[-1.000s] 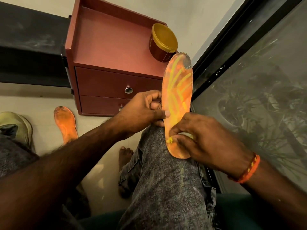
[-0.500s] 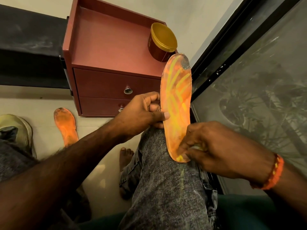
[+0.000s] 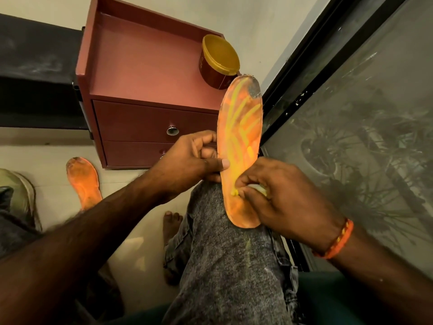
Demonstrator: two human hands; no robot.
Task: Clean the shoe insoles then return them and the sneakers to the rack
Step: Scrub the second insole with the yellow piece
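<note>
Against the pale wall stands a red cabinet [image 3: 131, 73] with two drawers, the largest thing in view, and to its right a dark-framed glass panel [image 3: 365, 127] runs down the side of the scene. Below them the person's knee in grey jeans [image 3: 225, 266] rises toward the camera and serves as the working surface. On it rests the orange insole [image 3: 241, 127], heel end down on the knee and toe end reaching up in front of the cabinet's corner; yellow streaks cover most of its face, while a grey, dirty patch remains at the toe. A second orange insole [image 3: 83, 181] lies on the floor to the left, looking dull and grimy, and just beside it, at the frame's left edge, part of a pale sneaker [image 3: 16, 191] shows. A brown tub with a yellow lid [image 3: 219, 62] sits on the cabinet top. The left hand [image 3: 194, 160] pinches the insole's left edge, thumb on the face and fingers curled behind. The right hand [image 3: 281, 195] is closed on a small pale piece of cleaning material, too hidden to name, and presses it against the lower half of the insole, where a yellow blob sits at the fingertips. By my judgement the task is early: the first insole is only partly scrubbed, the second looks untouched, and returning both insoles and the sneakers to the rack, which is not in view, is all left to do.
</note>
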